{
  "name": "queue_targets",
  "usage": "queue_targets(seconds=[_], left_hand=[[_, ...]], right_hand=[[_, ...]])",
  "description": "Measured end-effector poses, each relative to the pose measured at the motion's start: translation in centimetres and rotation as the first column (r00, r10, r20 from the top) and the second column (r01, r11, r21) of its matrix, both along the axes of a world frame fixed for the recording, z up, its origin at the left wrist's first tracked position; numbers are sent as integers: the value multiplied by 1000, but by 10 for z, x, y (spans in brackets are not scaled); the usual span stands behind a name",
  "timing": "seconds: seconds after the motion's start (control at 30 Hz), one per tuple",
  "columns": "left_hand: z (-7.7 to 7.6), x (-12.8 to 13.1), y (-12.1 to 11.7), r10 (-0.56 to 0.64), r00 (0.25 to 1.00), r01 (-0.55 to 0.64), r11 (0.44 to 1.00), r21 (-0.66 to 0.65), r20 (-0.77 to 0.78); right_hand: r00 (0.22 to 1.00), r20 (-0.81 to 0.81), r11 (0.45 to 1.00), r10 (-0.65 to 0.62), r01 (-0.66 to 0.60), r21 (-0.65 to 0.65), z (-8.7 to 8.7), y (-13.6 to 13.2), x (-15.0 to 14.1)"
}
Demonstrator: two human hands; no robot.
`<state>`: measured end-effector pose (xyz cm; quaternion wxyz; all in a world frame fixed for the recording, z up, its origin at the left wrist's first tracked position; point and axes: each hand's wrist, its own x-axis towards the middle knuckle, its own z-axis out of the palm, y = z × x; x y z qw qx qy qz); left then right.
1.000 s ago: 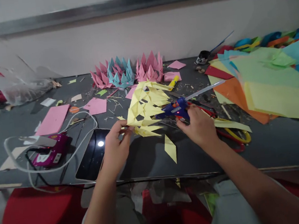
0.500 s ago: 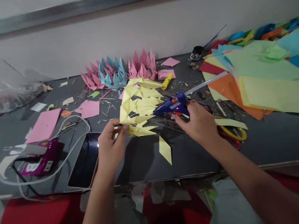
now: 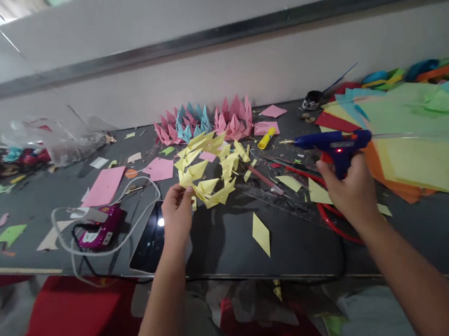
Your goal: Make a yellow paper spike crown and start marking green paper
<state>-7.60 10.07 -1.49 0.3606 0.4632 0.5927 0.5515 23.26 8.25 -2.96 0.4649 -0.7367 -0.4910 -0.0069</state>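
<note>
The left hand (image 3: 178, 213) has its thumb and fingers pinched together on the near left edge of a yellow paper ring (image 3: 209, 185) made of folded, pointed pieces. The right hand (image 3: 351, 192) is clamped around the handle of a blue glue gun (image 3: 332, 143), whose nozzle points left and stands apart from the ring.

The ring looks very light, springy along its creases and easy to crush or bend; the thin points seem the most fragile part, so a gentle pinch near the base of a piece probably suits it best. The glue gun should feel heavier and rigid, best held by its handle, well away from the nozzle.

The ring lies just beyond and to the right of the left hand's fingertips, and well to the left of the right hand; whether it touches the table (image 3: 225, 253) is hard to tell. Nearer the person lies a loose yellow paper diamond (image 3: 261, 234), a phone (image 3: 150, 245) is partly behind the left forearm, and blue (image 3: 192, 126) and pink folded-paper rings (image 3: 235, 121) stand behind
</note>
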Motion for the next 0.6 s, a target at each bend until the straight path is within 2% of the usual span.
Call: queue_targets(seconds=[0.13, 0.27, 0.43, 0.6], left_hand=[[0, -3, 4, 67, 998, -67, 996, -66, 7], [1, -7, 5, 63, 995, -71, 990, -120, -74], [0, -15, 2, -31, 967, -27, 975, -221, -252], [2, -16, -5, -59, 920, -36, 971, -235, -387]], right_hand=[[985, -165, 996, -54, 65, 59, -5, 3, 20], [960, -275, 990, -53, 86, 110, -12, 5, 38], [826, -562, 949, 49, 138, 284, -14, 8, 54], [771, -632, 924, 71, 188, 333, -10, 8, 67]])
